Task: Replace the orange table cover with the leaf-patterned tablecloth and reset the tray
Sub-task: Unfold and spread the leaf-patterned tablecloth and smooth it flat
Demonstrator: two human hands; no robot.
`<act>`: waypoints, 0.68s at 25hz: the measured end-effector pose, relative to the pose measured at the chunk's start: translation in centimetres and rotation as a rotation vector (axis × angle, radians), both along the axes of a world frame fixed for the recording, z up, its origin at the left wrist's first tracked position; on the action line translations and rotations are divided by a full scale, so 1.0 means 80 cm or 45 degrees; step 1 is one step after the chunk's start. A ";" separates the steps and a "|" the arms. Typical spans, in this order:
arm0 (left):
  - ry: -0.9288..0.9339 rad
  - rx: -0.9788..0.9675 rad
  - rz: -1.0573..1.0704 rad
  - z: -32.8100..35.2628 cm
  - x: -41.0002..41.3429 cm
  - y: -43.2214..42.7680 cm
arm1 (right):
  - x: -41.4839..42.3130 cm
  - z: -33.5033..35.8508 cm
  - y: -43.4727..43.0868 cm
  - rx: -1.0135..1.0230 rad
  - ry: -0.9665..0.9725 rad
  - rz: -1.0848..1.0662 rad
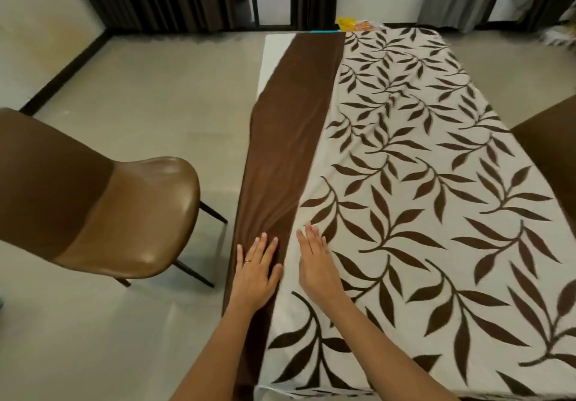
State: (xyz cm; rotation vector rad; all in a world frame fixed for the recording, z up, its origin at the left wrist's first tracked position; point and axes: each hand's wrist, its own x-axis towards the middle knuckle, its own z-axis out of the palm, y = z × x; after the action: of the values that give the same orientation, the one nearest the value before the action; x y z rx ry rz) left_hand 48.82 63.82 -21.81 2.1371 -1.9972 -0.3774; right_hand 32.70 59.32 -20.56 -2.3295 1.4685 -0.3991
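Note:
The leaf-patterned tablecloth (pixel 420 182), cream with dark brown leaves, lies spread over the long table. A plain brown border strip (pixel 290 139) runs along its left side. My left hand (pixel 256 271) rests flat on that brown strip near the table's near left corner, fingers spread, a ring on one finger. My right hand (pixel 316 265) lies flat, palm down, on the cream part just right of the strip. Neither hand holds anything. No orange cover and no tray are in view.
A brown chair (pixel 103 213) stands on the floor left of the table, and another brown chair back (pixel 551 157) sits at the right edge. Yellow and orange packets (pixel 355 24) lie at the table's far end. A bare white table strip (pixel 274 57) shows at the far left.

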 end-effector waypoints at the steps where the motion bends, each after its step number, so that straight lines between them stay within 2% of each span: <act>1: -0.023 -0.007 -0.020 -0.003 0.019 0.000 | 0.034 -0.002 -0.004 0.047 -0.011 0.018; 3: -0.073 0.009 -0.110 -0.005 0.054 -0.001 | 0.081 -0.011 0.002 0.115 0.008 -0.036; 6: -0.099 0.021 -0.285 0.001 0.104 -0.005 | 0.103 -0.032 0.022 -0.056 0.212 -0.129; 8: -0.098 0.001 -0.448 0.006 0.124 -0.020 | 0.105 -0.035 0.026 -0.073 0.258 -0.131; 14: -0.043 0.002 -0.825 0.018 0.105 -0.128 | 0.109 -0.026 0.024 0.042 0.196 -0.137; 17: -0.084 0.028 -0.935 0.015 0.097 -0.186 | 0.111 -0.022 0.017 -0.012 0.043 -0.294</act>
State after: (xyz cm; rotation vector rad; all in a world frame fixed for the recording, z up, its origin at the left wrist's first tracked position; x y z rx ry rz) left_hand 56.61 48.97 -20.62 1.3572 -2.7687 -0.4274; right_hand 41.59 60.71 -22.35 -2.1900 1.7623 -0.4286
